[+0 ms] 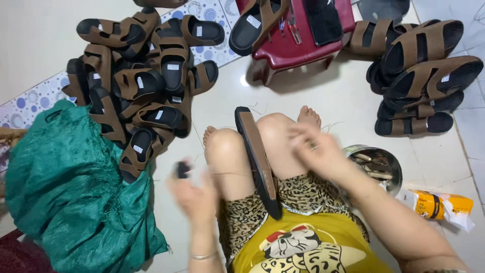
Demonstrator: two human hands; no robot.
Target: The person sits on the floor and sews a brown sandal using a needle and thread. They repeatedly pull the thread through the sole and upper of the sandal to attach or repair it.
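Sandal sole (257, 159), dark on top with a brown edge, is clamped on edge between the person's knees, toe end pointing away from the body, heel end down over the leopard-print shorts (298, 194). Left hand (194, 194) is out beside the left knee, fingers pinching a small dark object (183, 169), possibly a spool or tool; motion blur hides the detail. A thin thread (230, 174) appears to run taut from that hand to the sole. Right hand (316, 149) is blurred above the right knee; cannot tell whether its fingers are spread or pinched on anything. Judgement: the step looks like drawing a stitch through the sole's edge. Done well, it calls for the knees to hold the sole firm so it does not twist, for the thread to be pulled straight and level so it does not snag, and for the right hand to steady the sole near the stitch. On the tiled floor (323, 96): pile of brown-strapped sandals (144, 86) at left beside a green sack (65, 187), stacked sandals (419, 76) at right, red stool (298, 43) ahead, metal bowl (391, 159) near the right hip, yellow packet (439, 205) beside it.
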